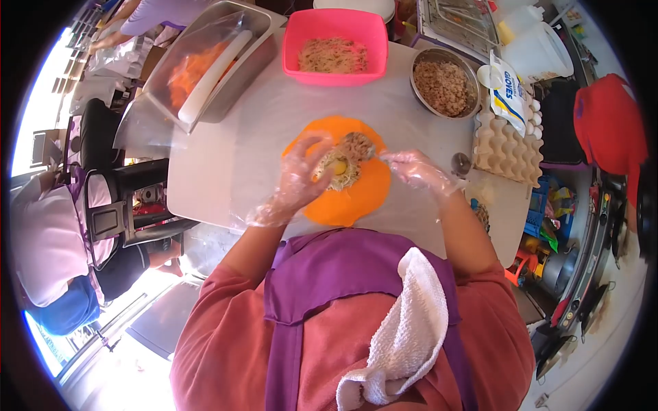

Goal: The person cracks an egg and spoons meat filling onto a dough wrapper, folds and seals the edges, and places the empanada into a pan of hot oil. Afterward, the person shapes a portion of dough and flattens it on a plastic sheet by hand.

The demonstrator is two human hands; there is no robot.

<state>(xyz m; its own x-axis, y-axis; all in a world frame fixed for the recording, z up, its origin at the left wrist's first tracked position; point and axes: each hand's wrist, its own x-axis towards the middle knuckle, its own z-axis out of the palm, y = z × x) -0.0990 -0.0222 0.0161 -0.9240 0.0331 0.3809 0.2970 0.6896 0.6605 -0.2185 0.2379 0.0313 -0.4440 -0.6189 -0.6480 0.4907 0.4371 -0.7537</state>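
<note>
A round orange sheet of dough (356, 202) lies flat on the table before me. At its middle sits a pale shredded filling (347, 179) with a raw egg yolk (338, 167) on top. My right hand (417, 171), in a clear plastic glove, grips the handle of a spoon (384, 156). The spoon carries a heap of brownish ground filling (357, 146), close above the shredded pile. My left hand (301, 172), gloved too, has its fingers apart and curved beside the pile's left side. Whether its fingertips touch the pile I cannot tell.
Behind the dough stand a pink basin (336, 74) and a metal bowl of ground filling (444, 89). A steel tray (240, 82) with orange dough under plastic is at back left. On the right are an egg carton (507, 147) and a gloves packet (506, 92). People (62, 240) are at left.
</note>
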